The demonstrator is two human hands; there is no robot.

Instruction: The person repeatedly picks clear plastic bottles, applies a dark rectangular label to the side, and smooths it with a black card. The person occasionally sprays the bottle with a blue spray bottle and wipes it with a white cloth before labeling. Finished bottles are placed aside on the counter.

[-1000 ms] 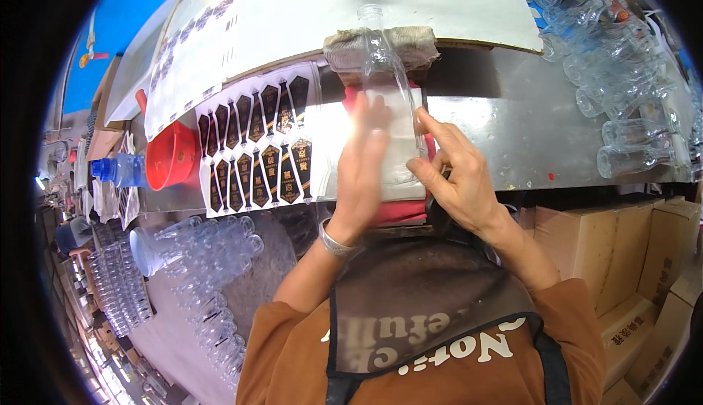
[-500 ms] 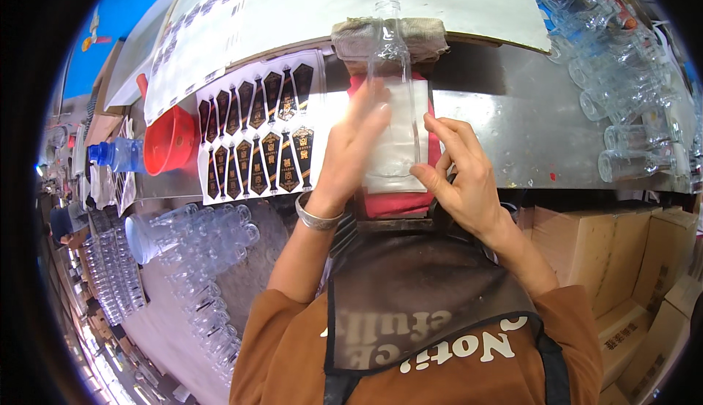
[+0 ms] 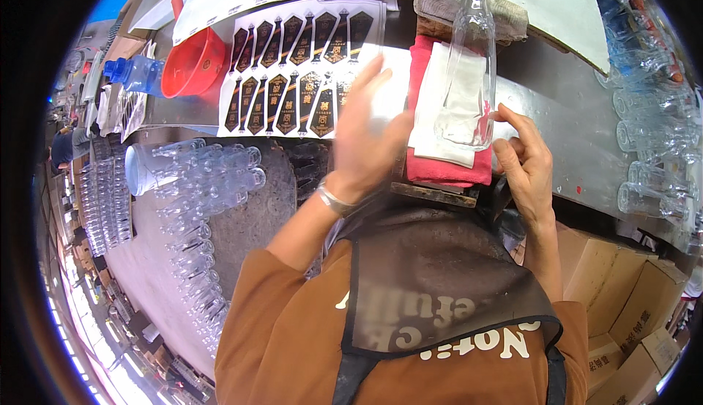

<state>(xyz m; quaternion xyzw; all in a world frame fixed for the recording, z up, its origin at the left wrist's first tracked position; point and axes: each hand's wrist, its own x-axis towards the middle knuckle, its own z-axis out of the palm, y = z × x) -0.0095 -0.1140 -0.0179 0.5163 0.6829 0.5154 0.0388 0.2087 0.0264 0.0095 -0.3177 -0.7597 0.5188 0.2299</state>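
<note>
A clear glass bottle (image 3: pixel 476 46) lies on a folded white cloth (image 3: pixel 432 116) over a red cloth (image 3: pixel 450 171), its neck resting on a rolled grey rag (image 3: pixel 505 13). At the bottle's base, my right hand (image 3: pixel 529 163) has thumb and forefinger apart, their tips at the glass edge; whether they touch it I cannot tell. My left hand (image 3: pixel 366 134), smeared by motion, is over the near right part of a sheet of black tie-shaped labels (image 3: pixel 293 68). Its fingers look stretched out, and nothing shows in them.
A red plastic bowl (image 3: pixel 194 64) and a blue-capped bottle (image 3: pixel 135 74) stand at the left of the metal table (image 3: pixel 567 105). Rows of glass bottles (image 3: pixel 209 185) are at the lower left, more glassware (image 3: pixel 644 130) at the right. Cardboard boxes (image 3: pixel 615 280) stand lower right.
My left hand has left the glass bottle and moved left to the label sheet. My right hand stays by the bottle's base. The whole view has swung left, shifting the bottle rightward in it.
</note>
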